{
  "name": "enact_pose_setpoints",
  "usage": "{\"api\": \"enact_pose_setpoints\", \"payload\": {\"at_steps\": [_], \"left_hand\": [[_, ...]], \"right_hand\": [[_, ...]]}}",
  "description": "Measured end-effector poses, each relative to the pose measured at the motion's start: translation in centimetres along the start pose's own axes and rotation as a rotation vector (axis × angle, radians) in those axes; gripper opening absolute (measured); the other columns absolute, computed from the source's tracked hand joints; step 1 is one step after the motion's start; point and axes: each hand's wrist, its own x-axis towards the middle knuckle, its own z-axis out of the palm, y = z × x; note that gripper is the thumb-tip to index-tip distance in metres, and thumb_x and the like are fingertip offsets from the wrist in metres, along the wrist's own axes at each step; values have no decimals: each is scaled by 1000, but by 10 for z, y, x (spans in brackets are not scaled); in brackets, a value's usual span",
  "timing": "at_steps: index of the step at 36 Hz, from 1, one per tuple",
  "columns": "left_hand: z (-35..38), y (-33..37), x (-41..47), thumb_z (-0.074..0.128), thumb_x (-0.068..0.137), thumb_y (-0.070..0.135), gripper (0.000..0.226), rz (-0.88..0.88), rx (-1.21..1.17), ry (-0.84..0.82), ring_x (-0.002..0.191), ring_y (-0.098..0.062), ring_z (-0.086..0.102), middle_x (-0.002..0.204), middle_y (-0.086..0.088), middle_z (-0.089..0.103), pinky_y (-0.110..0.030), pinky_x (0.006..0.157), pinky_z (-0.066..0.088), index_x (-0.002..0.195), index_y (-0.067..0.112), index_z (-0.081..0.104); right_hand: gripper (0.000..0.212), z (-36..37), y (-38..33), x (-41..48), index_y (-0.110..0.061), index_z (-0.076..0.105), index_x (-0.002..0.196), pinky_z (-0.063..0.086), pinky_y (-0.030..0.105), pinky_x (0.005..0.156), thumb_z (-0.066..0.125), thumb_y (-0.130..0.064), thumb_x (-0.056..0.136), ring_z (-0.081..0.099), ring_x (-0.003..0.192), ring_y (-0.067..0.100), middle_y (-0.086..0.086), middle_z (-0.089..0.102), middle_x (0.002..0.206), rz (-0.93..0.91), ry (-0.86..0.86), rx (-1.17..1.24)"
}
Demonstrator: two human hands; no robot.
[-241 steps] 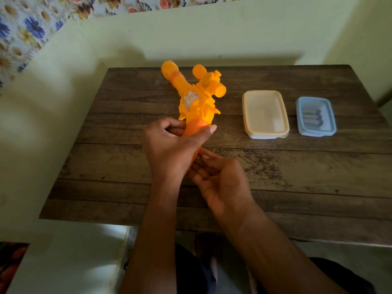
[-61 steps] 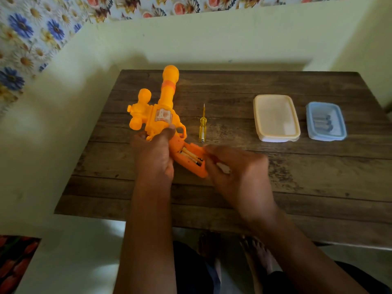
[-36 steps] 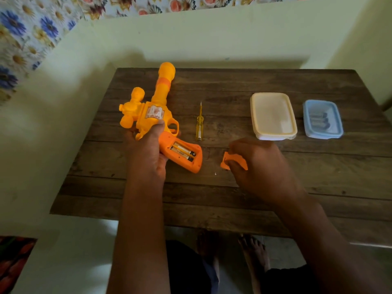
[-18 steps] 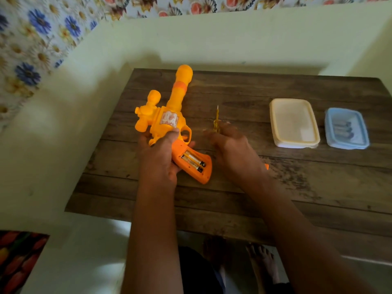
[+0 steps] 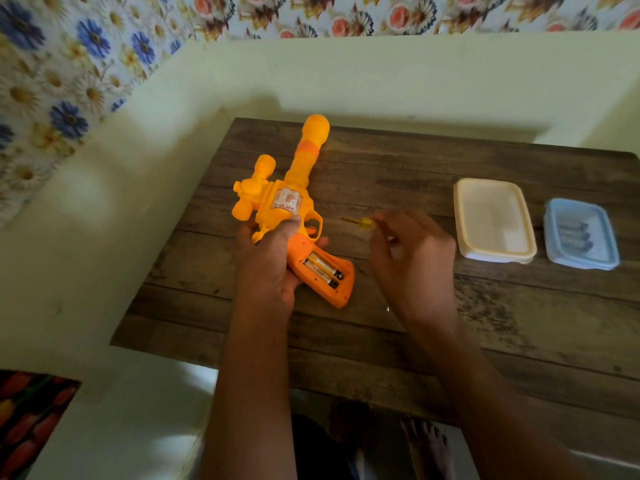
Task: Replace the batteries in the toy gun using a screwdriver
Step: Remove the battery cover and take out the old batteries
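Our left hand [image 5: 268, 268] grasps the toy gun [image 5: 292, 209]; two batteries [image 5: 322, 270] show. At three o'clock, our right hand [image 5: 412, 258] pinches the blurry screwdriver [image 5: 358, 222].

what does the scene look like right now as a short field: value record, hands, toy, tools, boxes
left hand: grips the orange toy gun at the body and grip, barrel pointing away
battery compartment: open, cover off, two batteries still inside
right hand: holds the yellow screwdriver, blurred, beside the gun
cream box: lid on, right of the hands
blue box: at the far right, cylindrical things inside, likely batteries
table: dark wood planks
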Motion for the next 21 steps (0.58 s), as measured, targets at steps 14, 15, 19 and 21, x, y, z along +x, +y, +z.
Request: {"api": "enact_pose_setpoints", "payload": {"at_steps": [14,15,19,21], "left_hand": [[1,0,-1,74,94,13,53,30,61,25,87,-31,80,120,-11,76,-54,67,64,142,26,54],[1,0,-1,73,95,13,53,26,66,16,84,-32,80,118,-11,77,-54,67,64,142,26,53],[2,1,-2,71,96,13,52,18,66,10,83,-33,80,113,-11,78,-56,68,64,143,26,53],[2,1,-2,72,96,14,51,14,71,7,85,-35,80,111,-11,79,-58,70,64,142,26,54]], "right_hand": [[19,-25,-10,-10,4,71,104,50,36,73,61,15,92,61,88,23,14,62,100,-223,-151,188],[21,-24,-11,-11,4,71,104,51,38,73,61,17,90,61,88,24,14,62,100,-235,-160,178],[24,-25,-11,-11,3,70,106,51,35,73,61,16,86,60,88,24,15,60,102,-259,-170,130],[22,-25,-11,-11,3,69,105,50,36,71,60,14,88,59,86,24,16,59,102,-258,-171,123]]}}
